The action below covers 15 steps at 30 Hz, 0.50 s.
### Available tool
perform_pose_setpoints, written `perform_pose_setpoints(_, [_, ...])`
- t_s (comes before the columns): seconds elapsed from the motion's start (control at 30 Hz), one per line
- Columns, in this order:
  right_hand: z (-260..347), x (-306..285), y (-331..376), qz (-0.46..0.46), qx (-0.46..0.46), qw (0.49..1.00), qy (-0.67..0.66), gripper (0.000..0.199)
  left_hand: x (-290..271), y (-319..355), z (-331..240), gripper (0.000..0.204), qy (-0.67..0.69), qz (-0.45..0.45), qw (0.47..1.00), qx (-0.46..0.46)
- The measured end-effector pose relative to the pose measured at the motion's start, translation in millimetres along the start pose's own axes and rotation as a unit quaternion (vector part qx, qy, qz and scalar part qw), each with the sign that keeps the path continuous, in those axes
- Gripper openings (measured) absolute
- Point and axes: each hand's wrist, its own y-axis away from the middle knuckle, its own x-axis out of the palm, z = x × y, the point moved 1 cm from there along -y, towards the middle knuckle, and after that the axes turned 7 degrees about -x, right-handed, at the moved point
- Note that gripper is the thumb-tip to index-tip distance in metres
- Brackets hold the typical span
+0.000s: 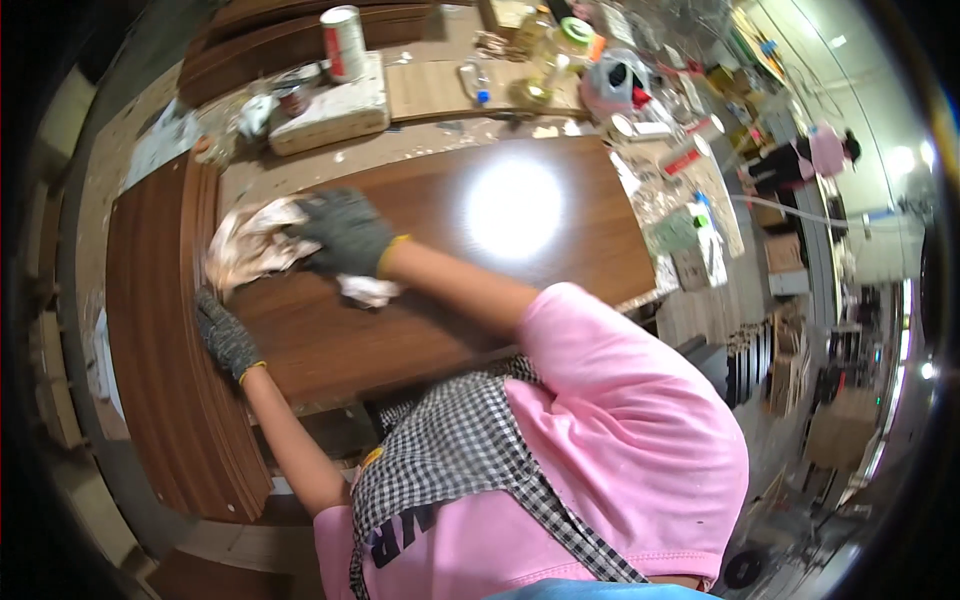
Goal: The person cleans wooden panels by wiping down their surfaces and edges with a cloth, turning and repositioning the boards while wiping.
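Observation:
A brown wood-grain board (pixel 440 220) lies flat before me, with a bright light reflected in its surface. My right hand (pixel 345 232), in a dark grey knit glove with a yellow cuff, presses a crumpled cream and brown-stained rag (pixel 258 240) onto the board's left end. Beneath that wrist a smaller whitish wad of cloth (pixel 368 291) sits on the board. My left hand (pixel 228 335), gloved alike, lies stretched along the board's left edge, beside a stack of brown panels (pixel 165 340). Its thumb and the undersides of its fingers are hidden.
Behind the board, a white and red can (pixel 343 45) stands on a worn pale block (pixel 330 112). Bottles, including a small clear one with a blue cap (pixel 478 85), crowd the far side. More cans (pixel 690 155) lie at the right. Another person (pixel 815 160) is farther off.

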Motion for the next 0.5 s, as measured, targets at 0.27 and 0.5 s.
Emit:
perform_pose_setpoints(0.27, [-236.6, -256.1, 289.9, -0.099, 0.416, 0.883, 0.190, 0.038, 19.8, -33.4, 41.2, 0.063, -0.114, 0.085, 0.988, 0.063])
perform_pose_setpoints(0.5, [-141.1, -323.9, 287.2, -0.134, 0.504, 0.853, 0.015, 0.045, 14.7, -3.4, -4.6, 0.043, -0.249, 0.086, 0.963, 0.056])
